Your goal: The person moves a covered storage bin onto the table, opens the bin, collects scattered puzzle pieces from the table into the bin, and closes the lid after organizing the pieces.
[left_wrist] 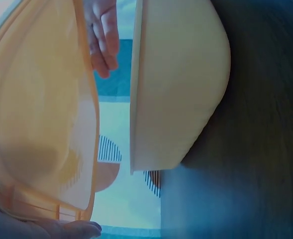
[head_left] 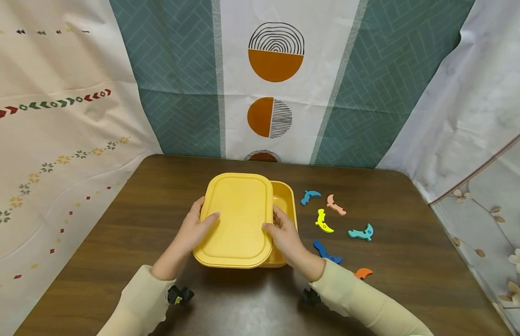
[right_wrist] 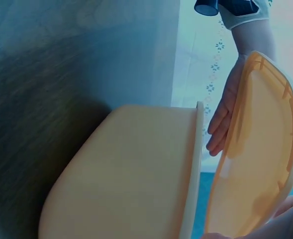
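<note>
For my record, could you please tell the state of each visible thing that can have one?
Yellow, rectangular plastic box: open, standing on the brown wooden table.
Yellow, flat plastic lid: off, held above the box.
Left hand: gripping lid.
Right hand: gripping lid.
Six small, curved, coloured pieces: lying apart on the table.

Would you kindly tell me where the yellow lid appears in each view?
Head: yellow lid at centre, held by left hand and right hand.
Left wrist: yellow lid on the left side, underside showing.
Right wrist: yellow lid on the right side, underside showing.
Shared landmark: the yellow box, visible in all three.
</note>
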The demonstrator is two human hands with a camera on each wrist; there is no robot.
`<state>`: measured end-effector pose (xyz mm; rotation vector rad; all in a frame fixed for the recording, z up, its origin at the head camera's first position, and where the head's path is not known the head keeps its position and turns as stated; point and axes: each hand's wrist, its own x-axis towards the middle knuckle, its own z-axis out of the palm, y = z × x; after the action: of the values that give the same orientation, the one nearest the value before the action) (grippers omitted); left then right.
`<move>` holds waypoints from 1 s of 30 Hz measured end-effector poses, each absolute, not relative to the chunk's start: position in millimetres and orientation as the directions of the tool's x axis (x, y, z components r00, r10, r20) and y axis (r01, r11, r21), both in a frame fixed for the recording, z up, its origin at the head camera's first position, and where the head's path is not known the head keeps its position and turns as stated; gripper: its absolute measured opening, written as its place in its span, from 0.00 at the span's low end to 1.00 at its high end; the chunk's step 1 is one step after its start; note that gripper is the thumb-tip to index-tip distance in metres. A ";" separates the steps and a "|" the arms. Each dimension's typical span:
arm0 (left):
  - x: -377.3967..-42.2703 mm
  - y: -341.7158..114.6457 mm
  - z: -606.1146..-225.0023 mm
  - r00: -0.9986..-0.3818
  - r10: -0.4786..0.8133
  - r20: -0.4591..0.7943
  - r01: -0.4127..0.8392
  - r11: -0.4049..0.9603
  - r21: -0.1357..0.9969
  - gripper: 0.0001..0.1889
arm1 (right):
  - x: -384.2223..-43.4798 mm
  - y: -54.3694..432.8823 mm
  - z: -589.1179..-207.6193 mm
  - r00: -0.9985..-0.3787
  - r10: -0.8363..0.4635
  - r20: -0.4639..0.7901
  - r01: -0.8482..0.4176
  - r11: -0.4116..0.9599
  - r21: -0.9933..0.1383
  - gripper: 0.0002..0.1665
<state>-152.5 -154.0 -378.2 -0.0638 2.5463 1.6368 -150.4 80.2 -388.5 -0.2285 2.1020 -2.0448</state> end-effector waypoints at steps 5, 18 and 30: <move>-150.6 -161.3 -374.8 -0.993 0.020 -0.120 -0.101 0.407 0.908 0.40 | -149.9 73.9 -384.4 -0.966 -0.255 -0.046 0.034 0.052 -0.998 0.38; -149.5 -179.2 -369.6 -0.996 -0.005 -0.092 -0.086 0.414 0.906 0.40 | -155.5 57.1 -385.0 -0.958 -0.273 -0.087 0.072 0.065 -0.995 0.39; -150.8 -192.8 -373.2 -0.998 0.001 -0.069 -0.066 0.302 0.951 0.36 | -157.7 49.3 -383.1 -0.940 -0.338 -0.053 0.036 0.058 -0.998 0.39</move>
<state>-150.8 -192.8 -373.2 -0.0616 2.4890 1.8217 -157.7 49.3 -383.1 -0.3060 2.0661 -1.9611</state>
